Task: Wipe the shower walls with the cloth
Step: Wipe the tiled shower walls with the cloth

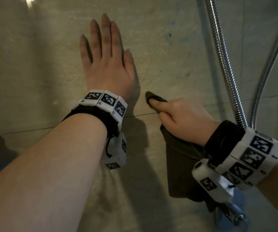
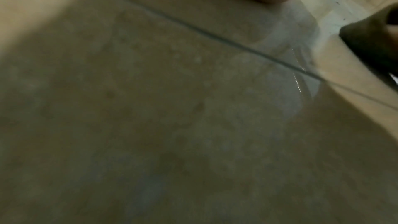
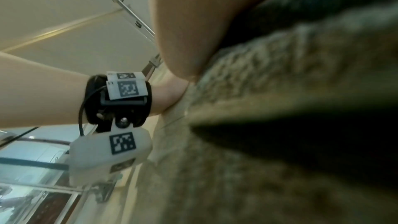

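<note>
so the right hand (image 1: pixel 181 118) has its grip curled tight round an olive-brown cloth (image 1: pixel 180 158), index finger poked out with a fold of cloth wrapped over the tip, right against the shower wall (image 1: pixel 168 56). the rest of the cloth hangs down below the fist, long axis running toward the wrist. the left hand (image 1: pixel 108 64) is flat on the tile, fingers straight, holding nothing, just beside and up-left of the cloth tip. a grout line (image 1: pixel 143 114) passes under the cloth. a metal shower hose (image 1: pixel 225 64) hangs close on the right, so i'd guess the wiping room is mostly leftward and up.
</note>
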A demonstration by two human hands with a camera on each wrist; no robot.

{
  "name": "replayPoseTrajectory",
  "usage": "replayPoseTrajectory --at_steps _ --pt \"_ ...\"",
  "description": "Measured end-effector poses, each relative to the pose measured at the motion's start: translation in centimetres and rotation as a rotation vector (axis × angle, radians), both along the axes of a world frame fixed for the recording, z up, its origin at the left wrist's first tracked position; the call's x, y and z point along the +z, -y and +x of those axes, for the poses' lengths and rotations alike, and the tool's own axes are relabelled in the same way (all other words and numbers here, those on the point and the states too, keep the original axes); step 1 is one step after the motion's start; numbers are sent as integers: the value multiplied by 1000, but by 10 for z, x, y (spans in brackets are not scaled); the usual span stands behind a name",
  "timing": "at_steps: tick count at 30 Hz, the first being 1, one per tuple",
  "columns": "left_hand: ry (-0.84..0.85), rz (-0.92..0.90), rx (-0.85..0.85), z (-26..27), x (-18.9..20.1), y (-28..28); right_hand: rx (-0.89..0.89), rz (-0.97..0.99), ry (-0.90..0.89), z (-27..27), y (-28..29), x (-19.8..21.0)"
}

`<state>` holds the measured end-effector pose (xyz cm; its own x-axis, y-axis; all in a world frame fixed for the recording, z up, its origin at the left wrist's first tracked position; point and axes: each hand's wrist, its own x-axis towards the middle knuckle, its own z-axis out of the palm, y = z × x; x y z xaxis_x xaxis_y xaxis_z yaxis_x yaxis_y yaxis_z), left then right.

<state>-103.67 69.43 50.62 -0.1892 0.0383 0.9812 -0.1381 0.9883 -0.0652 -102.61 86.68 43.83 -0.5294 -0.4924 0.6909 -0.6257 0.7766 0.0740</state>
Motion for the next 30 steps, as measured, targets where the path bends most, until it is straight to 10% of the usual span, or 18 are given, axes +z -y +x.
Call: replayPoseTrajectory --at_steps 9,30 --pt "6 2 -15 1 1 0 -45 -400 -77 -17 -6 35" --pt "2 -16 -6 0 1 1 -71 -195 -109 -11 -6 4"
